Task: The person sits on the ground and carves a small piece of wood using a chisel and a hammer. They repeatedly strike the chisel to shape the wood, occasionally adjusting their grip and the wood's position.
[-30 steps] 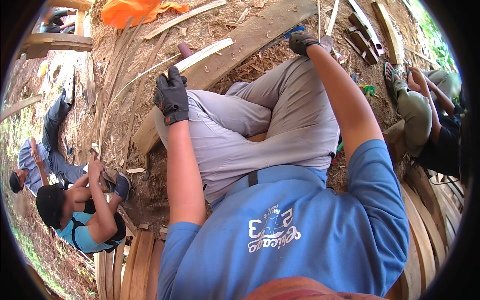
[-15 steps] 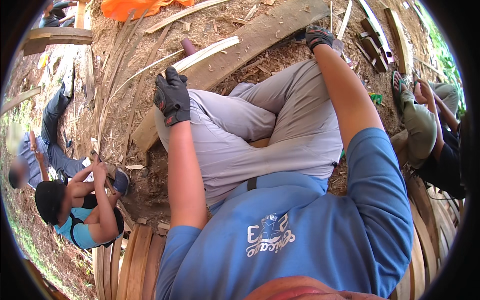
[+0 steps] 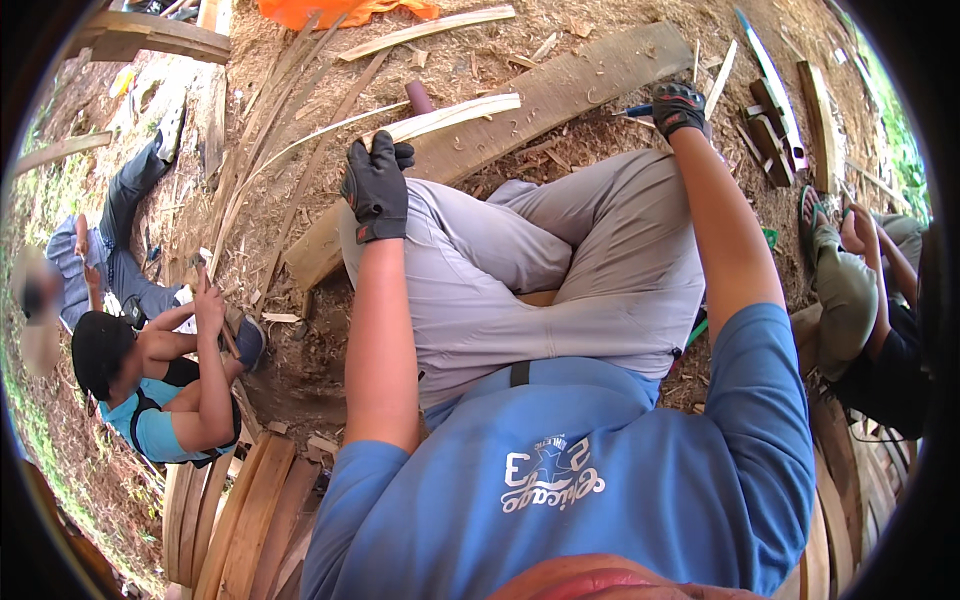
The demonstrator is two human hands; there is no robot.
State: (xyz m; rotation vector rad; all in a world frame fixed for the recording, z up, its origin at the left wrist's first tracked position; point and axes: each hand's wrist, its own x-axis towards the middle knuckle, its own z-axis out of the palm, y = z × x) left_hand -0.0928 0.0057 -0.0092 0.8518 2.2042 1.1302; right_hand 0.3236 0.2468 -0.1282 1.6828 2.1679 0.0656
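"What matters most with your hands just now?"

"I'd say a firm pinch from my left hand (image 3: 377,190), in its dark grey work glove, so the long, pale, split-wood strip (image 3: 460,115) can't roll or slip. I'd hold my fingertips well clear of any stroke, and check where my right hand (image 3: 680,110), gloved much the same, points its tool before bringing the two together."

"How do they stand?"

"The left is closed in a part-bent curl: thumb and fingers grip the strip's near end, beside my grey-trousered left knee (image 3: 415,225). The right is a fist near my other knee (image 3: 645,190), wrapped round what looks like a slim, blue-handled tool (image 3: 637,111). Only a short blue length pokes out on its left side, so I can't make out the working end."

"And past the hands?"

"The strip slants away to the right, over the broad, flat, brown wooden plank (image 3: 590,82); whether the two touch, I can't see. A short, dark-red cylinder (image 3: 419,97) sits just past the strip. Farther off, a crumpled orange sheet (image 3: 345,10) lies on the littered ground (image 3: 620,15)."
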